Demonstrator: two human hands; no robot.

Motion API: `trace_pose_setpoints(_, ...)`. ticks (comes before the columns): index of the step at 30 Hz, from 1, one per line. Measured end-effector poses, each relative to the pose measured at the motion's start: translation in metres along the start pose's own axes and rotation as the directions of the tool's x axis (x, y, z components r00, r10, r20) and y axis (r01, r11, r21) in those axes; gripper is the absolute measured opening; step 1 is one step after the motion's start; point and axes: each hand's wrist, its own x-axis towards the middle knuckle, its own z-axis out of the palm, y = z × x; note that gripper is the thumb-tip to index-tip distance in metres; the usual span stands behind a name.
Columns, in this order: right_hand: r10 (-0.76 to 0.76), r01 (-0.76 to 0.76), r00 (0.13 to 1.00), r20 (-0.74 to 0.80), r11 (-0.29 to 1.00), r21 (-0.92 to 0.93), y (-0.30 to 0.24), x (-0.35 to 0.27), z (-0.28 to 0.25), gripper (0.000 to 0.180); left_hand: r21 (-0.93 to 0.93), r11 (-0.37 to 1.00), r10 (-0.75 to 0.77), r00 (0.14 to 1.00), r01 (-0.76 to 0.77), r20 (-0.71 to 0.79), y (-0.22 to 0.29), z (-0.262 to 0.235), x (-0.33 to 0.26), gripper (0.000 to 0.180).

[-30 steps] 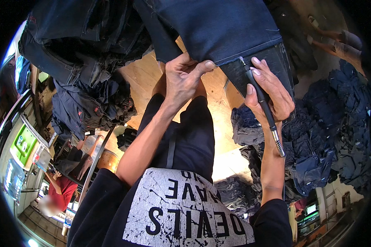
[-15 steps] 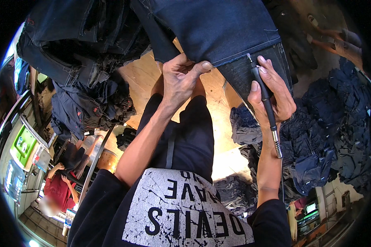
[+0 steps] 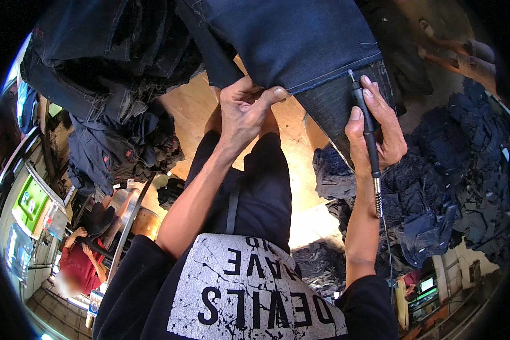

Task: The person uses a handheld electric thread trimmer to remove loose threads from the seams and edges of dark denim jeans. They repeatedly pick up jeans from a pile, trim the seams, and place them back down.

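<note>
- Dark blue denim jeans leg (image 3: 289, 39) hangs down from the top of the view, hem edge at the centre, just above the person's lap.
- Left hand (image 3: 241, 113) pinches the hem edge at its left end, thumb on the front of the cloth, fingers curled behind it.
- Right hand (image 3: 377, 130) wrapped around a slim black pen-like rotary tool (image 3: 365, 130), held upright; tip touches the hem at its right end, beside a darker worn-looking patch (image 3: 328, 107) of the denim.
- Tool's metal rear end (image 3: 378, 198) sticks out below the right hand, thin cord (image 3: 387, 249) trailing down from it along the forearm.
- Left of the hem: more dark jeans (image 3: 96, 73) hanging bunched.
- Right of and below the hem: piles of dark denim (image 3: 464, 170) on the floor.
- Beneath the hem: tan floor (image 3: 192, 107), the person's black shorts, black shirt with a white print.
- Far lower left of the hem: another person in a red top (image 3: 82, 266), blurred.
</note>
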Motion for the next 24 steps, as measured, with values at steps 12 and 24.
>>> trace_pose_setpoints(12, 0.056, -0.056, 0.995, -0.08, 0.998, 0.002, -0.0007, 0.0026, 0.0032, 0.031, 0.025, 1.0, -0.006, 1.0, 0.005, 0.023, -0.0002, -0.002, 0.0004, 0.014)
trace_pose_setpoints(24, -0.029, 0.03, 0.999, -0.031, 0.999, 0.031, 0.0033, 0.0007, 0.0032, 0.031, -0.081, 0.997, 0.004, 1.0, -0.004, 0.006, -0.0025, 0.0, 0.0012, 0.02)
